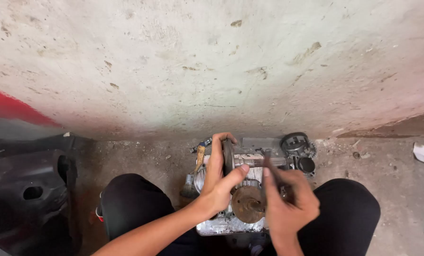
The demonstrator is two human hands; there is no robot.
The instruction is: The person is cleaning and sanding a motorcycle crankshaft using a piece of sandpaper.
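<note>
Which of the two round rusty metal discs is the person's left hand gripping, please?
The left hand grips the upright disc on the splined shaft; the other rusty disc lies flat below, facing the camera.

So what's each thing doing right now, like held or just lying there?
Left hand: closed around the disc.
Right hand: blurred, fingers pinched on a thin tool.
Disc: upright on its edge, held, on the splined shaft.
Splined shaft: lying level.
Rusty round hub: flat, facing up.
Brush: lying beside the metal housing.

A paint brush (191,182), perhaps worn, and round metal housings (298,148) lie near the wall (212,61).
</note>
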